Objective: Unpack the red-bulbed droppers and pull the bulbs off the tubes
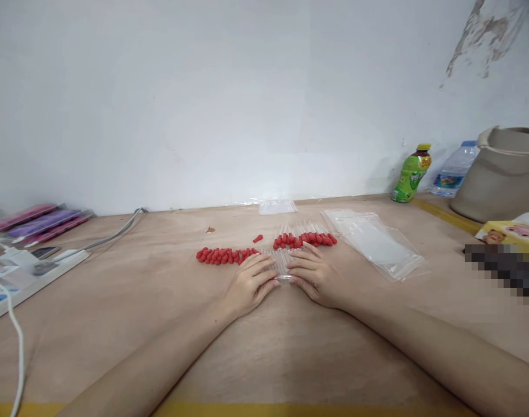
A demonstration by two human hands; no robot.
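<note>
My left hand (252, 284) and my right hand (314, 275) rest on either side of a clear plastic bag of thin transparent tubes (281, 263). Fingers of both hands curve over its sides, thumbs at the near edge, holding it against the table. Beyond my left fingers lies a row of red rubber bulbs (225, 255). A second group of red bulbs (305, 239) is behind my right hand, with thin clear tubes (301, 227) extending toward the wall. One loose red bulb (258, 238) lies between the groups. My palms hide part of the bag.
Clear zip bags (372, 240) lie to the right, and another small bag (277, 207) is by the wall. A green bottle (412, 175), a water bottle (453, 171) and a bucket (499, 174) stand at back right. A power strip (68, 263) and purple packets (47, 225) are left.
</note>
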